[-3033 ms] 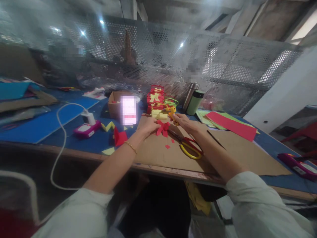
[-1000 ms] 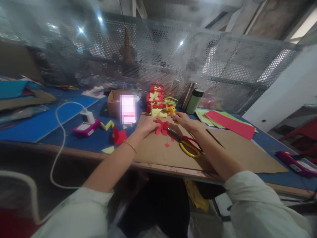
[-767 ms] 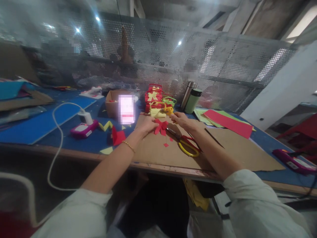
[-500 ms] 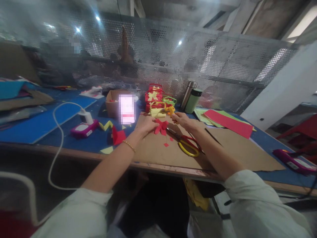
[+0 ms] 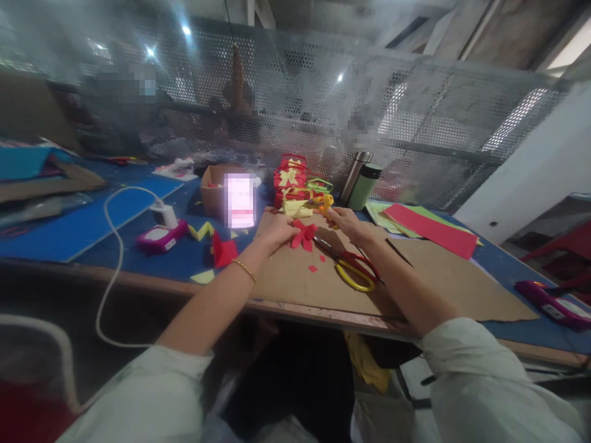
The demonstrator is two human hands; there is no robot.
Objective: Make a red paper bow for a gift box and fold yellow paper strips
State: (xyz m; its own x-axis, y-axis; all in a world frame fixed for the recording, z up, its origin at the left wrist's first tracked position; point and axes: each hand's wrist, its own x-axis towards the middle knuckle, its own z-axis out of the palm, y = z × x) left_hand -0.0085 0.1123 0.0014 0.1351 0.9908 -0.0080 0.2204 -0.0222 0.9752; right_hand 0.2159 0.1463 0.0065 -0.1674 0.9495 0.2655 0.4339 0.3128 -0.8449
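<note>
My left hand [image 5: 282, 230] pinches the edge of a red paper bow [image 5: 303, 235] just above the cardboard sheet [image 5: 286, 283]. A small yellow glue gun [image 5: 329, 205] with an orange glow on it is gripped in my right hand [image 5: 346, 224]. Its nozzle points left, above and apart from the bow. Scissors [image 5: 354, 271] with yellow and red handles lie on the cardboard under my right forearm. Beside them are small red paper scraps [image 5: 313, 269]. Rolled pale yellow paper [image 5: 298, 209] sits just behind the bow.
Red paper boxes with yellow bows [image 5: 290, 178] stand at the back, near a green flask [image 5: 364, 187]. A lit phone [image 5: 241, 200] leans by a cardboard box [image 5: 213, 191]. Left is a purple power strip [image 5: 161, 237] with a white cable; coloured paper sheets [image 5: 429, 231] lie right.
The whole view has shifted slightly. My right hand has raised the glue gun a little, away from the bow. My left hand keeps its hold on the bow.
</note>
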